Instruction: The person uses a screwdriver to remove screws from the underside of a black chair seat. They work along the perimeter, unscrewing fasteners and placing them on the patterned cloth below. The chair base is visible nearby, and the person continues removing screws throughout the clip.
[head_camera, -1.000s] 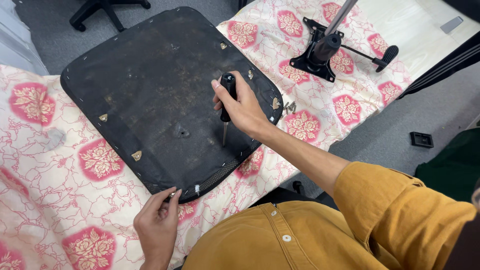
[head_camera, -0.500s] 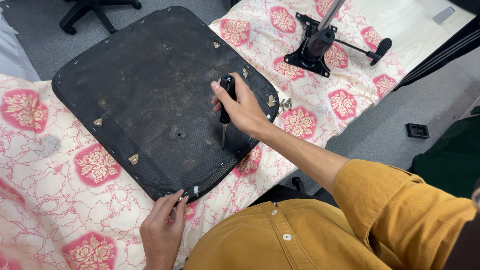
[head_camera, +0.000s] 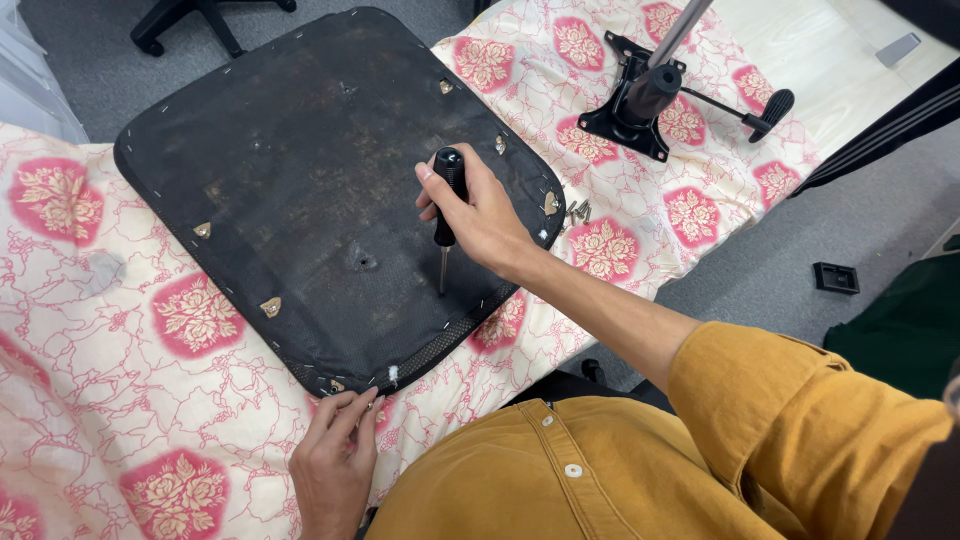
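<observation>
The right hand (head_camera: 487, 218) is closed around the black handle of a screwdriver (head_camera: 447, 212), held upright with its metal tip resting on the black underside of a chair seat (head_camera: 300, 180). The seat lies face down on a counter draped in a cream cloth with pink rose medallions (head_camera: 110, 360), filling the middle and far left of the scene, with brass-coloured brackets dotted near its edges. The left hand (head_camera: 333, 462) lies at the seat's near edge, its fingers mostly straight and their tips (head_camera: 366, 408) touching the rim; its grip holds nothing. Just right of the seat, a few loose screws (head_camera: 578, 211) lie on the cloth. At the far right stands a black chair mechanism plate with a lever and column (head_camera: 650, 95).
</observation>
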